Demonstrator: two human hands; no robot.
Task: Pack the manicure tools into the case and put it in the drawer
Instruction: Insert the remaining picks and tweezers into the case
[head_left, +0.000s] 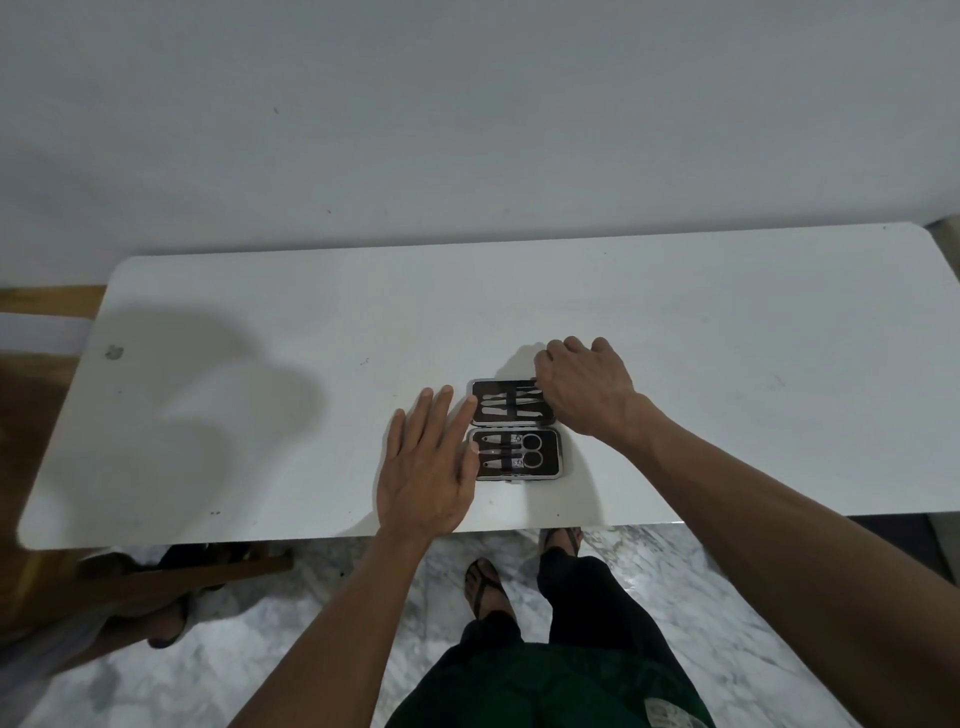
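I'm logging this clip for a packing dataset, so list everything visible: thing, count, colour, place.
Manicure case: one, dark lining with a silver rim, lying open on the table near its front edge.
Manicure tools: several, silver, seated in both halves; scissors in the near half.
Table: one, white, against the wall.
Wooden furniture: brown, partly seen under the table's left end.
Floor: grey-white marble.
Left hand: flat, fingers spread, at the case's left edge.
Right hand: curled over the far half's right end; what it grips is hidden.
Feet: two, in dark sandals.
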